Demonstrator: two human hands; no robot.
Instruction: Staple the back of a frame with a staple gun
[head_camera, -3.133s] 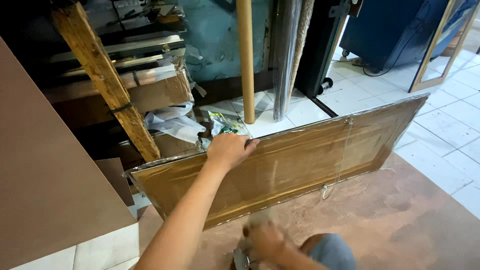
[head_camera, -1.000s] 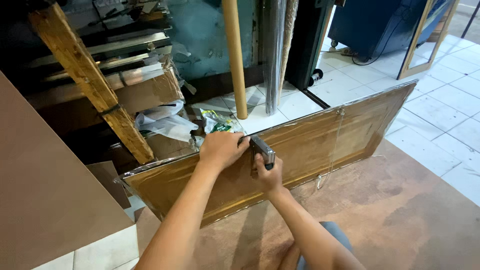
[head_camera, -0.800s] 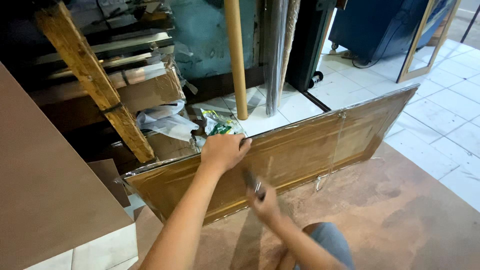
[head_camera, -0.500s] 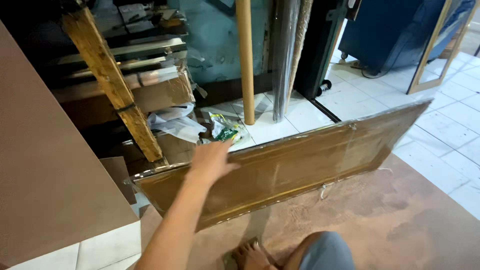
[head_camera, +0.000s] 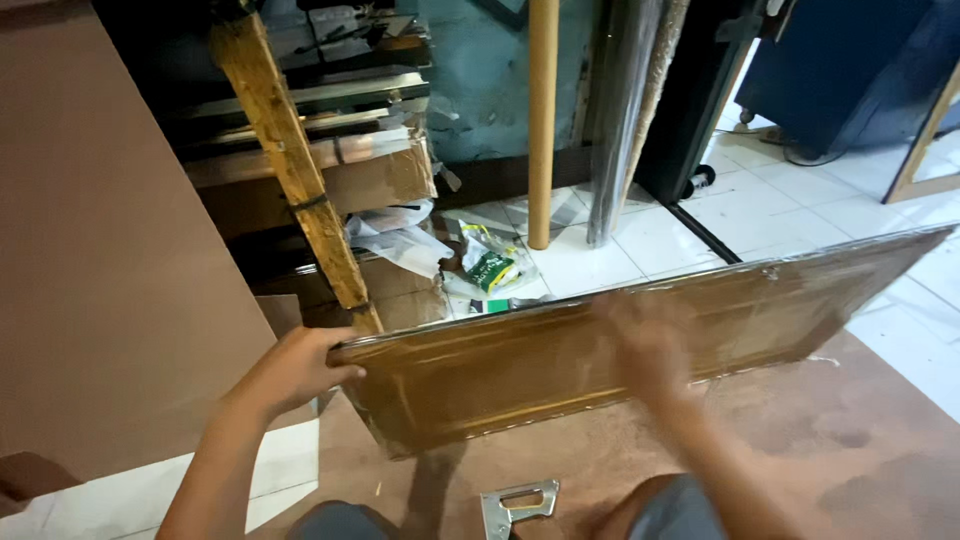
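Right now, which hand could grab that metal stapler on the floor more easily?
Probably the right hand: it is blurred but looks free, in front of the wrapped frame. The left hand grips the frame's end. The stapler lies below.

Crumpled green-white packet (head_camera: 488, 268) on tiled floor (head_camera: 600, 265).

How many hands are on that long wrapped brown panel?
2. The left hand grips the end of the panel; the right hand, blurred, is at its middle. A metal stapler lies untouched below.

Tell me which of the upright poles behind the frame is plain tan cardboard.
The smooth tan tube standing straight on the white tiles; beside it, the shiny roll is plastic-wrapped.
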